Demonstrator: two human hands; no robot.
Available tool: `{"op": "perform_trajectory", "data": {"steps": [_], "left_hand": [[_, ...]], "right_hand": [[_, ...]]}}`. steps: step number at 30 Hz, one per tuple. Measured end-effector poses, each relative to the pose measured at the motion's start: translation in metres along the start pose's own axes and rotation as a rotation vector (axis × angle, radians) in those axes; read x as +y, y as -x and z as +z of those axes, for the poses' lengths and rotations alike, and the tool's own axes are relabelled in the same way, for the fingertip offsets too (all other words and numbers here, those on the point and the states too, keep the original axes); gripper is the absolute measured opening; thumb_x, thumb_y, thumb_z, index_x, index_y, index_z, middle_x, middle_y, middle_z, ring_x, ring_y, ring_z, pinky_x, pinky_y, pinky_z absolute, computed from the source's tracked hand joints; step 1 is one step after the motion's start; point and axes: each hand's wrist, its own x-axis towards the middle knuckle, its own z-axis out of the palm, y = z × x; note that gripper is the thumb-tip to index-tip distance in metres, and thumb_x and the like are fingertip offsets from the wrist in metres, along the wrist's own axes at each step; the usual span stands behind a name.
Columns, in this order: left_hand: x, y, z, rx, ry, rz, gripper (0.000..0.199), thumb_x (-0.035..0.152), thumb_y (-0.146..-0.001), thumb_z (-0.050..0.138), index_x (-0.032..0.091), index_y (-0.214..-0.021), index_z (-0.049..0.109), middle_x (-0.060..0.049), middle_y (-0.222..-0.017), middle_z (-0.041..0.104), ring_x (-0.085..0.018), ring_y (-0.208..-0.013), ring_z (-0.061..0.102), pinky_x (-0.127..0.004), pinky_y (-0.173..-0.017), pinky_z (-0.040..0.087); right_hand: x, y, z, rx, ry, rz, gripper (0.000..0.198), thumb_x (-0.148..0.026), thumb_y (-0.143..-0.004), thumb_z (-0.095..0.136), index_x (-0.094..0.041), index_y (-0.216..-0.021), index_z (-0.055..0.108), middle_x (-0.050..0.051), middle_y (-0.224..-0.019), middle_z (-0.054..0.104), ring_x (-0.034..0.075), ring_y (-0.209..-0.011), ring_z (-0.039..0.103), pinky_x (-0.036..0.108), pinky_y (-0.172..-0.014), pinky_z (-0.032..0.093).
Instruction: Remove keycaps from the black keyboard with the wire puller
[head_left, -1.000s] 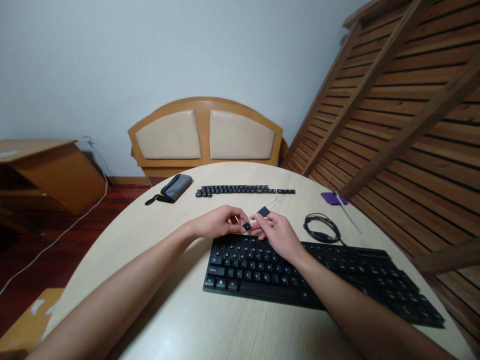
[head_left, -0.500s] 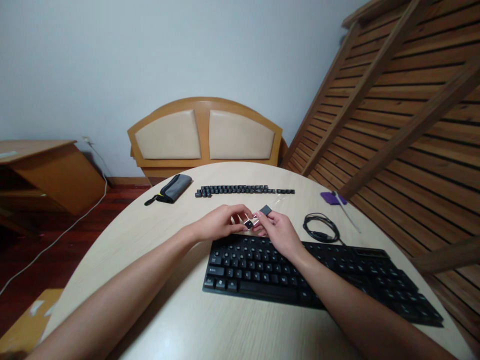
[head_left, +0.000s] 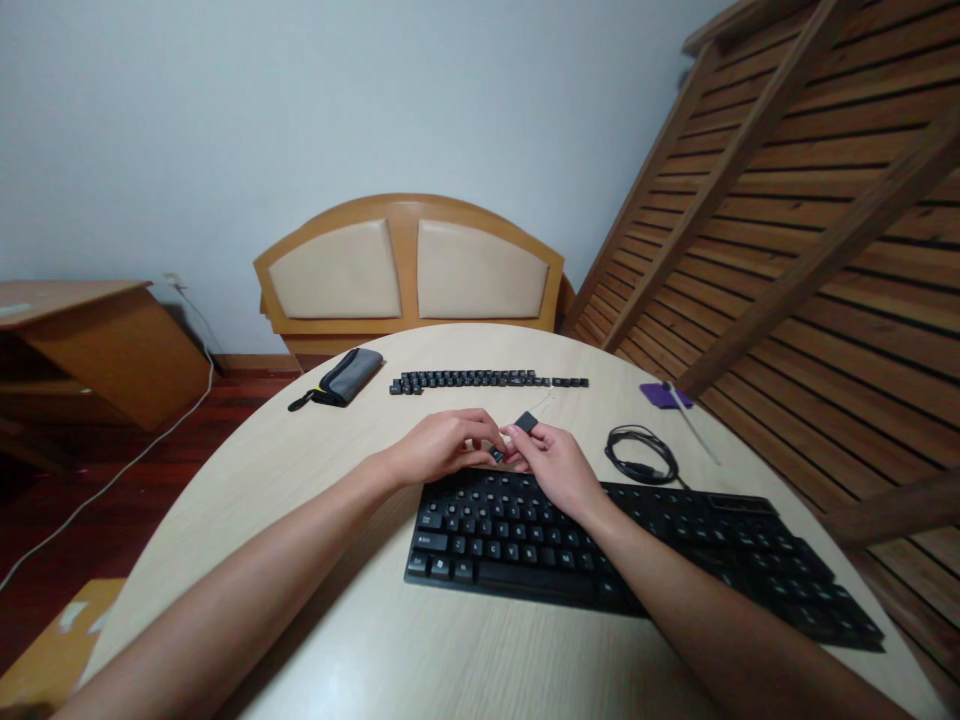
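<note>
My left hand pinches a small black keycap between thumb and fingertips, just above the top edge of a black keyboard. Close beside it, my right hand is closed on a wire keycap puller with a dark block handle. Thin wire sticks out past the handle's far end. The two hands' fingertips nearly meet, so the puller's near end is mostly hidden. Beneath my right forearm, part of the keyboard is covered.
Loose black keycaps lie in rows across the far table. A grey pouch rests at left. On the right are a coiled cable, a purple cloth and a thin brush-like stick.
The keycap has tilted and sits lower in my left fingertips. My right hand and the puller have shifted slightly left, and the puller's near wires no longer show clearly.
</note>
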Motion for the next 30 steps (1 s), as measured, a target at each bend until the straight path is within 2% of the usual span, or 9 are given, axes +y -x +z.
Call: {"op": "perform_trajectory", "data": {"steps": [4, 10, 12, 14, 17, 20, 25, 30], "left_hand": [[-0.002, 0.002, 0.002, 0.008, -0.044, 0.027, 0.019, 0.029, -0.092, 0.058, 0.022, -0.108, 0.068, -0.006, -0.106, 0.062, -0.018, -0.095, 0.061, -0.03, -0.084, 0.047], [0.003, 0.0, 0.004, 0.028, -0.06, 0.058, 0.019, 0.03, -0.094, 0.055, 0.021, -0.107, 0.066, -0.005, -0.104, 0.064, -0.018, -0.094, 0.061, -0.029, -0.083, 0.048], [0.003, -0.001, 0.001, 0.082, -0.068, 0.055, 0.019, 0.03, -0.094, 0.055, 0.021, -0.106, 0.066, -0.005, -0.103, 0.064, -0.017, -0.091, 0.062, -0.028, -0.08, 0.049], [-0.001, -0.001, -0.004, 0.188, -0.103, 0.013, 0.018, 0.029, -0.094, 0.055, 0.021, -0.106, 0.065, -0.005, -0.103, 0.065, -0.015, -0.085, 0.062, -0.026, -0.074, 0.05], [-0.019, 0.0, -0.012, 0.394, -0.231, -0.103, 0.016, 0.03, -0.092, 0.058, 0.021, -0.104, 0.065, -0.005, -0.103, 0.067, -0.016, -0.081, 0.061, -0.027, -0.071, 0.05], [-0.048, 0.004, -0.014, 0.536, -0.402, -0.198, 0.016, 0.03, -0.089, 0.063, 0.021, -0.102, 0.066, -0.005, -0.098, 0.069, -0.021, -0.091, 0.06, -0.033, -0.081, 0.048], [-0.089, 0.016, -0.006, 0.519, -0.572, -0.353, 0.017, 0.028, -0.09, 0.06, 0.022, -0.102, 0.071, -0.006, -0.107, 0.067, -0.024, -0.1, 0.055, -0.036, -0.087, 0.046], [-0.107, 0.021, -0.002, 0.514, -0.621, -0.447, 0.015, 0.028, -0.085, 0.065, 0.025, -0.096, 0.075, -0.007, -0.108, 0.066, -0.027, -0.102, 0.052, -0.041, -0.089, 0.043]], "right_hand": [[0.0, 0.0, 0.0, -0.015, -0.027, 0.032, 0.037, -0.047, -0.083, 0.062, -0.012, -0.093, 0.069, 0.009, -0.08, 0.073, 0.019, -0.066, 0.07, 0.03, -0.061, 0.057], [-0.001, -0.002, -0.001, 0.005, -0.095, 0.067, 0.034, -0.047, -0.078, 0.068, -0.013, -0.085, 0.07, 0.008, -0.079, 0.074, 0.019, -0.07, 0.07, 0.029, -0.064, 0.057], [-0.001, -0.003, -0.001, 0.023, -0.107, 0.097, 0.032, -0.045, -0.079, 0.068, -0.013, -0.083, 0.07, 0.008, -0.079, 0.074, 0.018, -0.069, 0.07, 0.028, -0.063, 0.056], [0.0, -0.003, 0.0, 0.027, -0.107, 0.115, 0.031, -0.043, -0.081, 0.067, -0.012, -0.08, 0.069, 0.009, -0.078, 0.074, 0.016, -0.067, 0.069, 0.027, -0.063, 0.056], [0.0, -0.003, 0.003, 0.018, -0.096, 0.122, 0.029, -0.04, -0.082, 0.066, -0.011, -0.08, 0.068, 0.009, -0.076, 0.073, 0.014, -0.065, 0.068, 0.026, -0.063, 0.054], [-0.002, -0.002, 0.004, 0.009, -0.089, 0.121, 0.029, -0.04, -0.082, 0.065, -0.01, -0.083, 0.069, 0.008, -0.075, 0.073, 0.013, -0.063, 0.067, 0.025, -0.061, 0.053], [-0.003, -0.001, 0.005, 0.002, -0.089, 0.112, 0.029, -0.04, -0.082, 0.066, -0.011, -0.084, 0.069, 0.008, -0.074, 0.072, 0.013, -0.063, 0.067, 0.025, -0.061, 0.054], [-0.002, -0.001, 0.004, 0.004, -0.074, 0.106, 0.027, -0.038, -0.083, 0.065, -0.011, -0.082, 0.069, 0.008, -0.075, 0.073, 0.014, -0.064, 0.068, 0.026, -0.061, 0.054]]}}
